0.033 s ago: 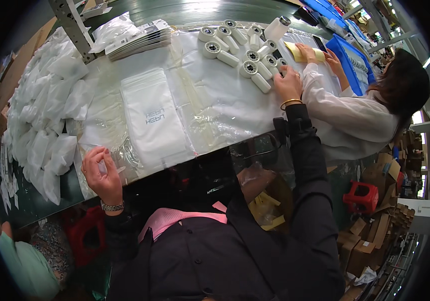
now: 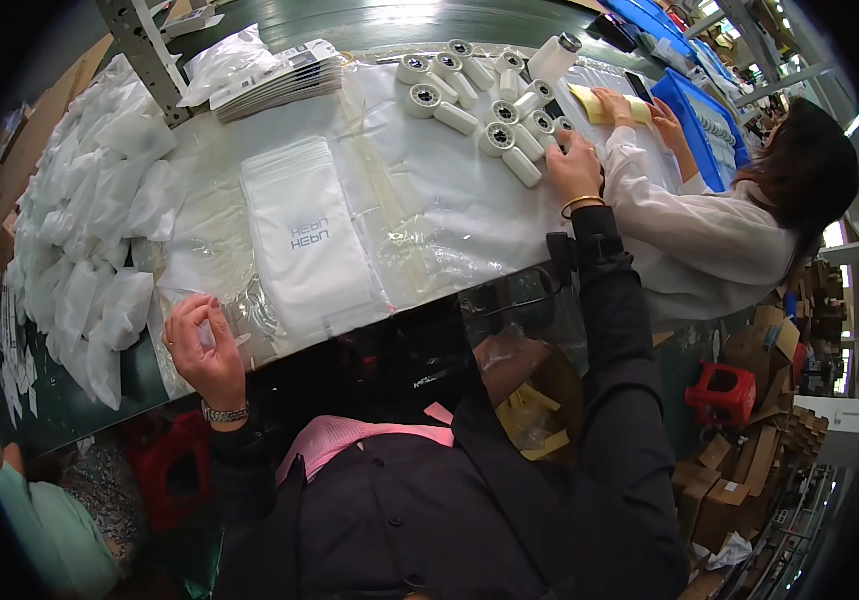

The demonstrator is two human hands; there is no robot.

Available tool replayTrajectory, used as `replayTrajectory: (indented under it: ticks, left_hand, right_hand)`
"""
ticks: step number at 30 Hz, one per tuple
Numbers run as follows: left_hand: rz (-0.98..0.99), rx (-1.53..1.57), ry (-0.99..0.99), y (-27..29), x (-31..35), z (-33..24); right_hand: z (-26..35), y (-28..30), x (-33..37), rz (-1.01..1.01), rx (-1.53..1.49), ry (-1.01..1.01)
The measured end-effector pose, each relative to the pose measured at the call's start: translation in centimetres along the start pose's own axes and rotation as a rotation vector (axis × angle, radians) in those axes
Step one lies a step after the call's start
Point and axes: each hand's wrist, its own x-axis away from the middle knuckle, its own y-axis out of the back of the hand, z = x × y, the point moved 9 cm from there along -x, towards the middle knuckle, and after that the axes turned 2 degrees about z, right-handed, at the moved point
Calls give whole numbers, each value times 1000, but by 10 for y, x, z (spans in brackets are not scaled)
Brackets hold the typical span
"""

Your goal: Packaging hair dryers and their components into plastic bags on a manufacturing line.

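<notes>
White devices (image 2: 521,167) crowd right fingers (image 2: 567,143), grip unclear; co-worker's sleeve (image 2: 669,222) beside; left fingers (image 2: 183,320) curled, thumb (image 2: 220,328) apart.

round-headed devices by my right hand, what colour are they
The devices are white with dark-centred round ends, seen in the head view.

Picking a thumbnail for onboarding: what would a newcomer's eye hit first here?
Probably the big heap of translucent white bags down the left side. Next, the cluster of white round-headed devices at upper right of centre, with the person's right hand at its right end. Then the neat stack of flat white pouches left of centre, with the left hand below and left of it.
</notes>
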Motion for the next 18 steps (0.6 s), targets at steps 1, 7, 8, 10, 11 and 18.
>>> replayTrajectory:
  ticks: [1,7,8,10,11,18]
  left_hand:
    - [7,-25,-20,-1,-1,-2]
    - [13,-88,-39,-4,-2,-7]
    - [15,-99,-47,-4,-2,-8]
    - [19,-112,-56,-5,-2,-8]
    - [22,-113,-57,-5,-1,-8]
    - [57,-121,-70,-9,1,-6]
  right_hand:
    - [-3,-7,-4,48,-52,-30]
    - [24,-21,8,103,-203,237]
    - [26,-22,15,113,-235,263]
    - [39,-20,31,133,-300,319]
    - [45,-17,40,135,-303,317]
    - [75,71,106,70,-450,398]
